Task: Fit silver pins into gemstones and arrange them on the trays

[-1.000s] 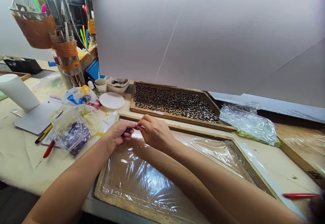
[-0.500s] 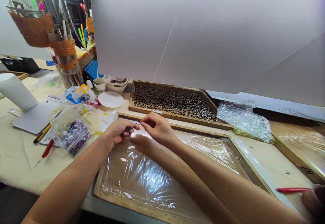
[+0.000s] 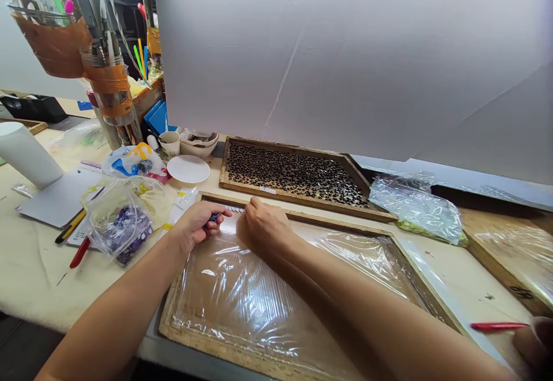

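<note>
My left hand point(image 3: 202, 222) hovers over the far left corner of a wooden tray point(image 3: 207, 351) lined with clear plastic film. Its fingers curl around dark purple-blue pieces point(image 3: 214, 218), only partly visible, and the index finger points right. Along the tray's far edge runs a short row of small whitish pieces point(image 3: 235, 209). At the right end of that row is my right hand point(image 3: 266, 222), fingertips together and turned down toward the film. Whatever those fingertips hold is hidden behind the hand.
Behind lies another wooden tray point(image 3: 298, 168) full of small dark pieces. To the left are a plastic bag of purple-and-white pieces point(image 3: 125, 228), a white dish point(image 3: 189, 169), a red pen point(image 3: 80, 252) and a white cylinder point(image 3: 28, 153). A clear plastic bag point(image 3: 417, 208) lies right; a white panel point(image 3: 345, 70) stands behind.
My right hand has moved slightly right and down to the tray, away from the left fingertips. More of the whitish row shows between the hands. My left hand has shifted slightly left.
</note>
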